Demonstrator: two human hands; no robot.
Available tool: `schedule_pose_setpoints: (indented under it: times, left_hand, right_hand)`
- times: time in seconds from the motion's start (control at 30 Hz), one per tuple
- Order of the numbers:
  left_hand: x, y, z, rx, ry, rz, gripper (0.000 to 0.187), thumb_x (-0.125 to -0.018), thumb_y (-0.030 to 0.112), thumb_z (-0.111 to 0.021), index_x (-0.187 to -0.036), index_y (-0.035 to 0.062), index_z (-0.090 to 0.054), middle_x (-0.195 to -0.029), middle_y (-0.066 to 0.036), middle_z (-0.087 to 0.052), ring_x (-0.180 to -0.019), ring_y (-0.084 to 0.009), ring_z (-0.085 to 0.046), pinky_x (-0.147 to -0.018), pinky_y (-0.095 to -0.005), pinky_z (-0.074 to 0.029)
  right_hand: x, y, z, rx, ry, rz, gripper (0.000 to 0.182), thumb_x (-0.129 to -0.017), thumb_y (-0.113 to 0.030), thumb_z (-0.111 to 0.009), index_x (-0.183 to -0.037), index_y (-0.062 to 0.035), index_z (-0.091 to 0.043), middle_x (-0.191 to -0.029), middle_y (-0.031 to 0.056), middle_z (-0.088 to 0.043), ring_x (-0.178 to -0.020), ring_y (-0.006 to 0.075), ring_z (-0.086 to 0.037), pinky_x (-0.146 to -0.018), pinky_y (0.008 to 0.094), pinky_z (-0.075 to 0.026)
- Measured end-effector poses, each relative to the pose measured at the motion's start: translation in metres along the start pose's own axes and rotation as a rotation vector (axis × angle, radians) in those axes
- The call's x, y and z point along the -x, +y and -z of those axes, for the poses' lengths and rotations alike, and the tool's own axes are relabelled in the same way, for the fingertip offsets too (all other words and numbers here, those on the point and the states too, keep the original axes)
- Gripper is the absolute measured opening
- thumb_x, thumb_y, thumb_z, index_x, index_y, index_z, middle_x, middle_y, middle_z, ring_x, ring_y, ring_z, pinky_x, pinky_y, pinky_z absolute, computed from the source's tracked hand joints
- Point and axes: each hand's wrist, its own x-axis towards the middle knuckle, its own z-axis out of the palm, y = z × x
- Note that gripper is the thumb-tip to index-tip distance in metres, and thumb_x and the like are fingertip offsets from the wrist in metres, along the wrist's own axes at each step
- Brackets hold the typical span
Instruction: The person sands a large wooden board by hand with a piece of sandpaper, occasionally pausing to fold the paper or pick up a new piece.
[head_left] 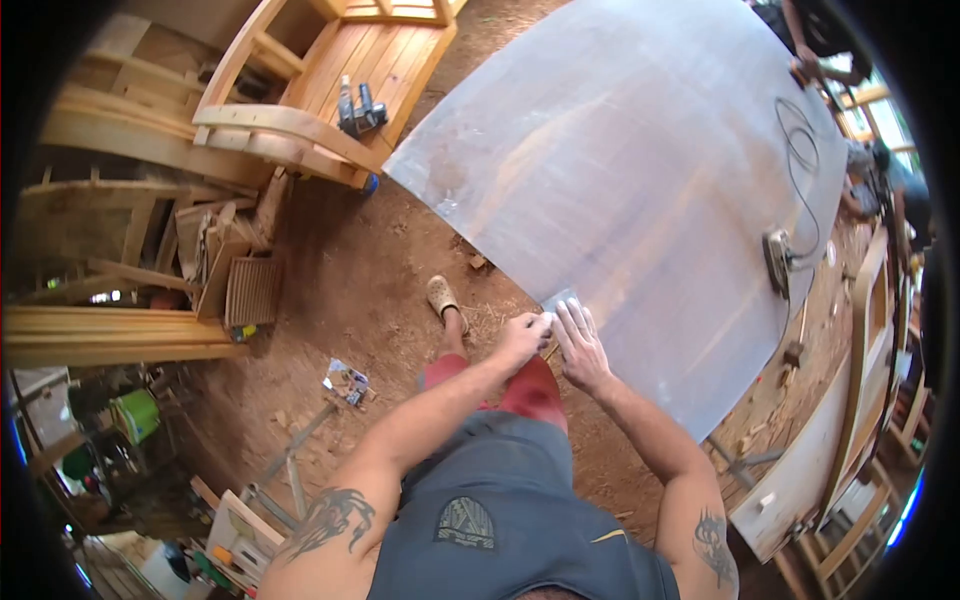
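Observation:
A large grey-white sanded panel [640, 170] lies flat in front of me. A small piece of sandpaper [559, 300] rests on its near edge. My left hand [522, 335] pinches the sandpaper's near corner at the panel's edge. My right hand [580, 345] lies flat on the panel beside the sandpaper, fingers spread and touching it. An electric sander [778, 258] with a coiled black cord [800, 150] sits on the panel at the right.
A wooden bench frame [320, 90] with two cans on its slats stands at the back left. Stacked timber [100, 335] lies on the left. The dirt floor [350, 300] holds scraps and sawdust. Other people work at the far right [880, 180].

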Motion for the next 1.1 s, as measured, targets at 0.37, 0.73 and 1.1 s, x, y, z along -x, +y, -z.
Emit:
schedule_pose_setpoints:
  times: [0.37, 0.73, 1.1]
  left_hand:
    - [-0.028, 0.040, 0.038, -0.555, 0.434, -0.318, 0.037, -0.099, 0.039, -0.062, -0.086, 0.0072, -0.073, -0.083, -0.023, -0.073, -0.080, -0.0454, -0.071, -0.074, -0.0558, -0.054]
    - [-0.118, 0.221, 0.277, -0.578, 0.804, -0.393, 0.034, -0.097, 0.036, -0.061, -0.092, 0.0061, -0.077, -0.098, -0.025, -0.075, -0.094, -0.0436, -0.073, -0.081, -0.0506, -0.057]
    - [-0.048, 0.108, 0.112, -0.528, 0.560, -0.416, 0.024, -0.093, 0.021, -0.063, -0.082, 0.0025, -0.072, -0.081, -0.025, -0.071, -0.075, -0.0416, -0.072, -0.071, -0.0518, -0.055]
  right_hand:
    - [-0.067, -0.017, -0.026, 0.081, -0.094, 0.009, 0.069, -0.085, -0.009, -0.057, -0.151, 0.0090, -0.046, -0.166, 0.0286, -0.033, -0.158, 0.0473, -0.025, -0.129, 0.0600, -0.020]
    - [-0.397, -0.079, -0.071, 0.113, 0.062, 0.251, 0.065, -0.092, -0.013, -0.048, -0.153, 0.0075, -0.044, -0.164, 0.0238, -0.039, -0.158, 0.0395, -0.028, -0.132, 0.0519, -0.017]
    - [-0.193, -0.025, -0.013, 0.019, -0.144, 0.151, 0.071, -0.086, -0.007, -0.051, -0.155, 0.0057, -0.044, -0.165, 0.0250, -0.038, -0.157, 0.0418, -0.029, -0.130, 0.0553, -0.020]
